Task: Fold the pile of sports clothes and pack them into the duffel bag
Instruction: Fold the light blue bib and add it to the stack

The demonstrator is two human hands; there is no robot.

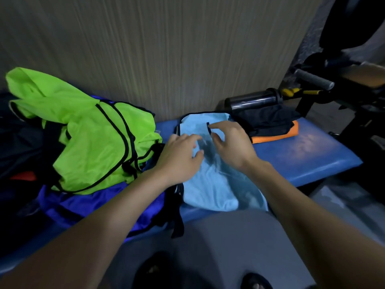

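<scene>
1. The blue shirt [210, 180] lay on the bench [308, 155], at 3 o'clock from the green top [87, 142].
2. The left hand [179, 157] rested on it, fingers relaxed; the right hand [231, 142] hovered loosely curled, gripping nothing.
3. It looked light, limp, slippery: best pinched at the dark-trimmed edges.

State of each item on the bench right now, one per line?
light blue garment: spread on bench, unfolded
left hand: open, resting on it
right hand: fingers loosely curled over its top edge
green garment: crumpled, unfolded
dark and orange clothes: stacked
bottle: lying on its side
</scene>
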